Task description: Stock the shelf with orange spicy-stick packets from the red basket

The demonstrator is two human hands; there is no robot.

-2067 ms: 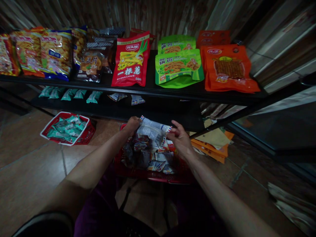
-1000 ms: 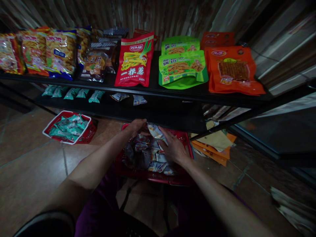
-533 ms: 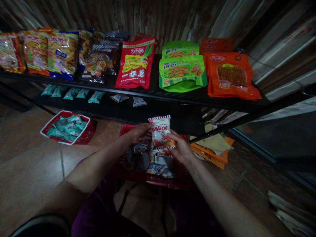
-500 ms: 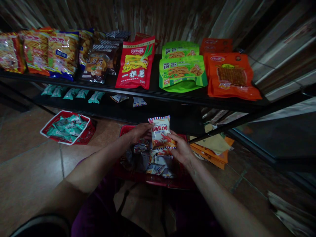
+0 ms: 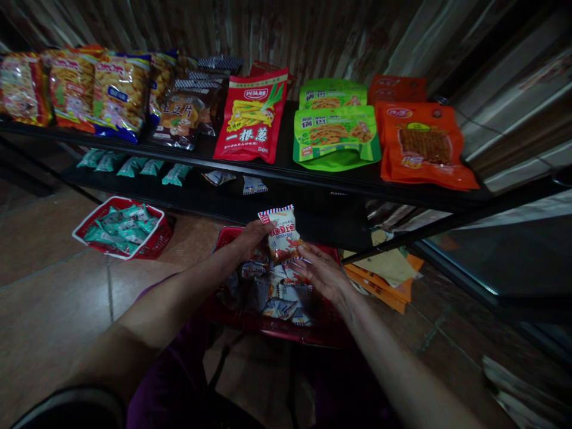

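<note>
A small white snack packet [image 5: 282, 233] with a striped top edge and red lettering is held up over a red basket [image 5: 218, 241]. My left hand [image 5: 252, 237] grips its left side, thumb on the front. My right hand [image 5: 324, 271] is at the packet's lower right corner, fingers stretched out and apart, fingertips at its edge. Below, several similar packets [image 5: 279, 307] lie in the basket, partly covered by my hands. On the lower shelf [image 5: 308, 217], a few light packets [image 5: 254, 185] lie behind the front edge of the upper shelf.
Several teal packets [image 5: 176, 174] lie on the lower shelf, left. A red basket with a white rim [image 5: 80, 238] on the floor holds more. Bagged snacks, including a red bag [image 5: 252, 116], green pouches [image 5: 335, 137] and orange bags [image 5: 424, 143], line the upper shelf [image 5: 277, 170]. Cardboard [image 5: 379, 277] lies at right.
The packet has shifted slightly left and tilted with my left hand. My right hand's fingers have loosened and slid to its lower right corner.
</note>
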